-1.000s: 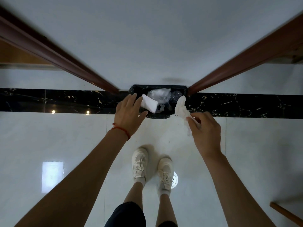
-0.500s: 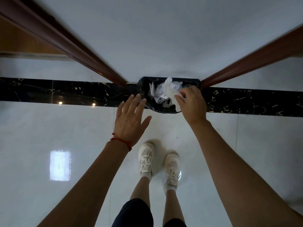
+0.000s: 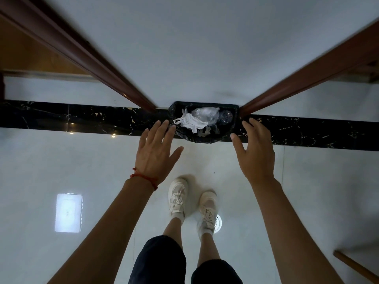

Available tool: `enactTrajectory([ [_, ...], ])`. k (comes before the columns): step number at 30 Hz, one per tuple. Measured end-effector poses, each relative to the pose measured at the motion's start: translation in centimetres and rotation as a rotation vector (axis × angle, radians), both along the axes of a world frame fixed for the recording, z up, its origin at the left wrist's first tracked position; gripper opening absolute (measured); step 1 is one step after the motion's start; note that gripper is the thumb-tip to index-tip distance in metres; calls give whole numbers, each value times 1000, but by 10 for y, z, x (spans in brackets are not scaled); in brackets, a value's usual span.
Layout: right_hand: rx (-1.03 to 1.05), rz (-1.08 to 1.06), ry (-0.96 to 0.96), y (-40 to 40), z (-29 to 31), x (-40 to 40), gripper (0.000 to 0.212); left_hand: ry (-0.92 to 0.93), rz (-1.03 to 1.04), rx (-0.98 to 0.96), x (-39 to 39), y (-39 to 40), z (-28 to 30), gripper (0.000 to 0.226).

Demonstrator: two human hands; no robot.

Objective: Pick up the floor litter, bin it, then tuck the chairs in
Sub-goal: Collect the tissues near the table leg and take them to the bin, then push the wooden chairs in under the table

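While spread: left hand, right hand, nothing held
Bin: 12 o'clock; crumpled tissue seen inside

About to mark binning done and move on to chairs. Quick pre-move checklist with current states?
1. Left hand empty, fingers spread: ok.
2. Right hand empty, fingers relaxed: ok.
3. Crumpled white paper lies inside the black bin: ok.
4. Nothing hanging over the bin rim: ok.
5. Visible floor free of litter: ok; beyond the frame, cannot tell.
6. Chairs to tuck in: cannot tell, none clearly in view.
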State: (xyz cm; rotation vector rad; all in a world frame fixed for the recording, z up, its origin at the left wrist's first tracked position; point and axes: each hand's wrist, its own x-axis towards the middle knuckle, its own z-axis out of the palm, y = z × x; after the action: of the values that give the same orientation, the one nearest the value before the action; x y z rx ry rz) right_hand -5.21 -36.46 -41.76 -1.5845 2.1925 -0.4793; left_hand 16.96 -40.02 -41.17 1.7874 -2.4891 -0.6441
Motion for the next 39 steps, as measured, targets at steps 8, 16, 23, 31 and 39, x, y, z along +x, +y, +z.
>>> enactTrajectory([
  [8,82,-9,34,43,90,-14,47,-32,-13,-31,1,28,89,55],
  [16,88,-81,33,89,188,-32,48,-52,-75,-53,-7,55,188,54],
  [23,116,-144,58,132,249,-42,51,-26,-188,-107,-27,74,259,54],
  [31,38,-346,61,165,289,-50,49,15,-402,-137,-65,58,292,54],
  [39,51,-682,126,213,302,-42,48,16,-699,-123,-96,35,310,54],
])
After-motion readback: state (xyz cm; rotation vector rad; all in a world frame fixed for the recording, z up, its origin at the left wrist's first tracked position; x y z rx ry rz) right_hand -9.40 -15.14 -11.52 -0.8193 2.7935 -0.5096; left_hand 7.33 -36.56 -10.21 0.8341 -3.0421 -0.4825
